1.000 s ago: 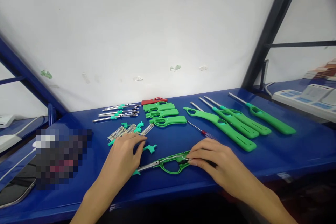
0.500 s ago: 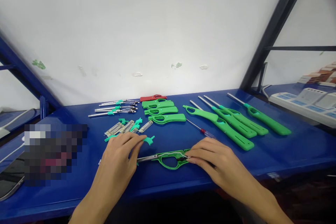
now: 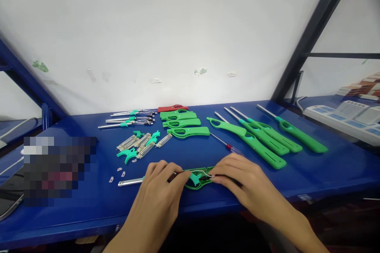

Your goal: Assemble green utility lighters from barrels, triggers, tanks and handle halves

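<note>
Between the thumb and fingers of my left hand [image 3: 162, 189] is a teal plastic trigger [image 3: 194, 179], held over the handle opening of a green lighter half-shell [image 3: 199, 187]. This open shell lies near the table's front edge, its metal tube [image 3: 130, 182] pointing left. A white wire [image 3: 202, 171] runs along inside it. My right hand [image 3: 246, 178] pinches the black igniter [image 3: 205, 178] with its wire at the shell's right part; the fingers hide the shell's far end. Small white clips [image 3: 123, 174] lie left of the tube.
Behind my left hand lie clear fuel tanks [image 3: 147, 150] and teal triggers [image 3: 128, 155]. Farther back are metal tubes with wires [image 3: 124, 125], green half-shells [image 3: 190, 132] and a red one [image 3: 172, 108]. Assembled green lighters [image 3: 303, 136] and a screwdriver [image 3: 228, 146] lie right. A pixelated dark object [image 3: 59, 174] sits left.
My left hand has moved right with the teal trigger, from beside the fuel tanks to over the half-shell. My right hand stays at the igniter.
</note>
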`<state>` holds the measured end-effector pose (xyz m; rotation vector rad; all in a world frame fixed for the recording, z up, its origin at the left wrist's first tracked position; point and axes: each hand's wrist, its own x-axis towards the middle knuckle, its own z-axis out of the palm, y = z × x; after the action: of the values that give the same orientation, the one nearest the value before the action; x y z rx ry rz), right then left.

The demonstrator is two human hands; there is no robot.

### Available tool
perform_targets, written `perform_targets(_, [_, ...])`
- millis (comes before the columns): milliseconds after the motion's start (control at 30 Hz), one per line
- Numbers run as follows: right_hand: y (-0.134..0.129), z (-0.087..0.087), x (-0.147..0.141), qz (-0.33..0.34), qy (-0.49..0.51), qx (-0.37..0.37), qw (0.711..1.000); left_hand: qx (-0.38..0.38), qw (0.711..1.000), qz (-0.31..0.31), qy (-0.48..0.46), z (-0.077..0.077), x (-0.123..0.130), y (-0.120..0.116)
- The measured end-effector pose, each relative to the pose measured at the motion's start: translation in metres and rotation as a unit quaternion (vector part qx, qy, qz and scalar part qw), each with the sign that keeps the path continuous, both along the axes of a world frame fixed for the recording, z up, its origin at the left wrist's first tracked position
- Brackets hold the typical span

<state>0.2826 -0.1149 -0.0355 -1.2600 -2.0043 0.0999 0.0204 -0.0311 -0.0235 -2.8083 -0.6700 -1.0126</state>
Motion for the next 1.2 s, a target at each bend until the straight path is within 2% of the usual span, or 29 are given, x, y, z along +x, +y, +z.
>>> perform_targets(433, [0.001, 0.006, -0.002, 0.012, 0.024, -0.018, 0.999, -0.005, 1.0, -0.009, -0.023, -0.008, 0.005, 0.006])
perform_targets(667, [0.001, 0.009, -0.01, -0.018, 0.071, -0.055, 0.996, -0.007, 0.999, -0.013, -0.028, -0.012, 0.006, 0.007])
perform_targets(900, [0.003, 0.002, -0.004, -0.013, 0.154, -0.103, 0.983, -0.01, 0.999, -0.008, -0.044, -0.012, 0.007, 0.002])
perform_targets(1200, [0.0, 0.005, -0.004, -0.026, 0.224, -0.17, 0.959, 0.001, 0.999, -0.006, -0.039, -0.008, 0.007, 0.001])
